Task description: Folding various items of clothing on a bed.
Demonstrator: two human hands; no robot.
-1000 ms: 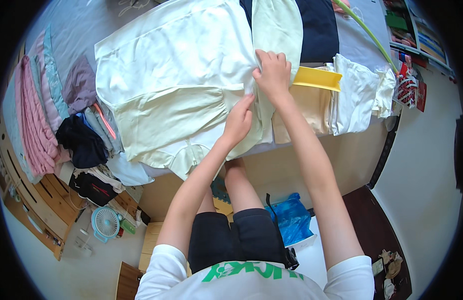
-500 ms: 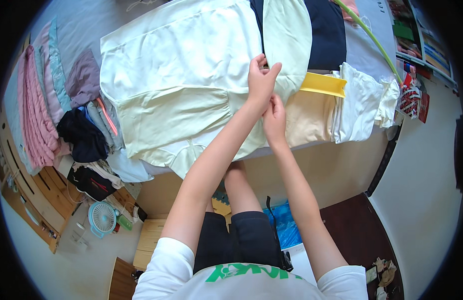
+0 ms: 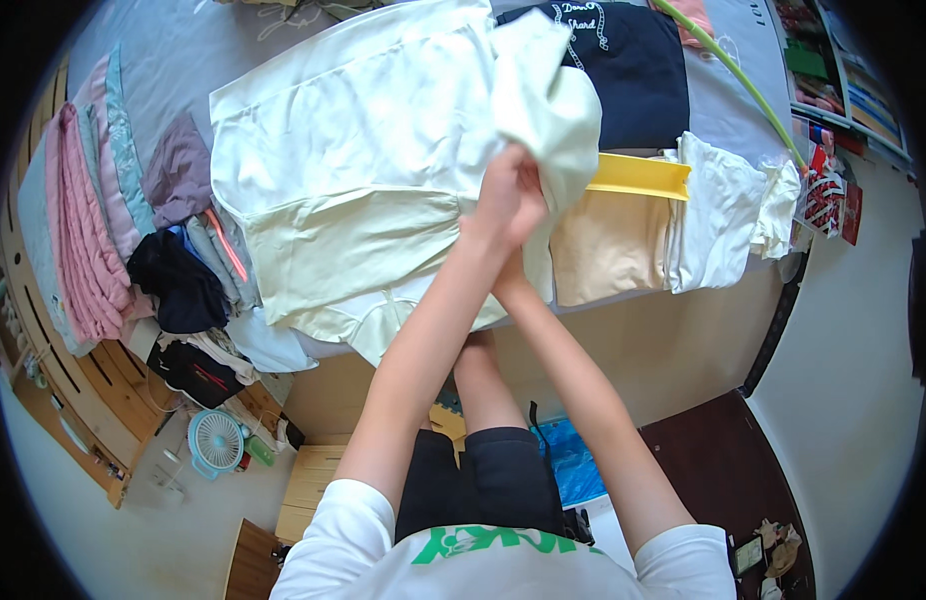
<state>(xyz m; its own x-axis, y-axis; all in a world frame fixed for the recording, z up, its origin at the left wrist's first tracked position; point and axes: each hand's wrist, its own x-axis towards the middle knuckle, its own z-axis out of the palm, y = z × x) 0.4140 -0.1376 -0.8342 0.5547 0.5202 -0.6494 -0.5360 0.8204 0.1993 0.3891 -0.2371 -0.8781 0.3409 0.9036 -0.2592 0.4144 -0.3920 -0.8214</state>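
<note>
A pale green long-sleeved garment point(image 3: 353, 235) lies spread on the bed, with a broad white part point(image 3: 373, 120) above it. My left hand point(image 3: 513, 195) is closed on the sleeve point(image 3: 548, 100), which is lifted and bunched at the garment's right side. Just below, my right hand point(image 3: 508, 265) rests at the garment, mostly covered by my left wrist, and its fingers are hidden. My forearms come close together at the wrists.
A yellow flat strip point(image 3: 638, 177) lies over folded beige cloth point(image 3: 608, 245). Beside it are white folded clothes point(image 3: 718, 210). Behind lies a dark navy garment point(image 3: 643, 90). Pink quilted cloth point(image 3: 83, 230) and a black bundle point(image 3: 178, 280) sit at left. A green stem-like rod point(image 3: 733, 70) crosses the right.
The sleeve that lay flat over the navy garment has been pulled up and leftward, uncovering more of the navy cloth. Both hands have moved left and down, the right slipping behind the left wrist.
</note>
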